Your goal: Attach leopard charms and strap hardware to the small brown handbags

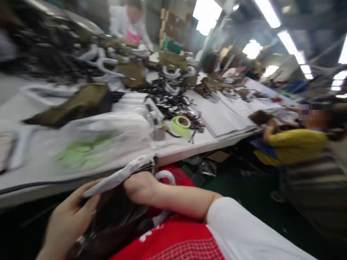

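Observation:
A dark bag point(116, 209) rests at my lap, below the table edge, with a white padded strip point(119, 177) along its upper rim. My left hand point(72, 213) grips the near left end of that strip between thumb and fingers. My right hand point(139, 186) reaches over the bag's far side, wrist bent; its fingers are hidden inside or behind the bag. Part of another white loop point(166, 176) shows just beyond my right wrist, over the red apron point(176, 238).
The white table point(187, 148) holds a plastic bag with green pieces point(84, 153), a green tape roll point(181, 124), a brown bag point(78, 104), white sheets point(214, 115) and piled dark straps. A person in yellow point(295, 144) sits at the right; another person stands behind the table.

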Demonstrator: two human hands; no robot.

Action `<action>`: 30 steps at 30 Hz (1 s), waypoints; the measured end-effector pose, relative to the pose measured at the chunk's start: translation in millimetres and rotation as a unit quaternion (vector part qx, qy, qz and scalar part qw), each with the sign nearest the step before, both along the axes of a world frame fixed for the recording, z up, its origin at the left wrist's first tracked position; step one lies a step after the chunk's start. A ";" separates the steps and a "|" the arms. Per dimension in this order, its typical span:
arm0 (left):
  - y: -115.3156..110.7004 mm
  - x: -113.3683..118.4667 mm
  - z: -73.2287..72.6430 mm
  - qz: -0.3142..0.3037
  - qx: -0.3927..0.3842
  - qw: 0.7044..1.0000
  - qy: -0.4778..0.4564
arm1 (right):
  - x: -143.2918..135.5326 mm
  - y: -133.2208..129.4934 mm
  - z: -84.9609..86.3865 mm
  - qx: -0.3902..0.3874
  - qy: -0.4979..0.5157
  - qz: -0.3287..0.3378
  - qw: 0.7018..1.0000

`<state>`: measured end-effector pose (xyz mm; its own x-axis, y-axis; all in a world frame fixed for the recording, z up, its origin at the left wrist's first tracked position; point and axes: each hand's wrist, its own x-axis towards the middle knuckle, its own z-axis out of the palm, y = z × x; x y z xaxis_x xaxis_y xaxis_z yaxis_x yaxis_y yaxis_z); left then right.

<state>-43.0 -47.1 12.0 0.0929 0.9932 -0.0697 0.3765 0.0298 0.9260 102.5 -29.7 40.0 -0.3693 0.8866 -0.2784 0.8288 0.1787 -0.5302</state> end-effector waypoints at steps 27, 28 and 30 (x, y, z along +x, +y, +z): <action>-19.2 -43.9 -7.2 0.158 -0.024 0.975 -0.156 | -24.3 -14.4 -29.5 0.141 -0.024 0.269 0.952; -19.1 -44.3 -7.5 0.162 -0.030 0.971 -0.171 | -24.2 -14.6 -29.2 0.141 -0.024 0.263 0.954; -18.6 -45.9 -7.8 0.162 -0.043 0.964 -0.205 | -24.0 -14.7 -29.3 0.137 -0.022 0.259 0.956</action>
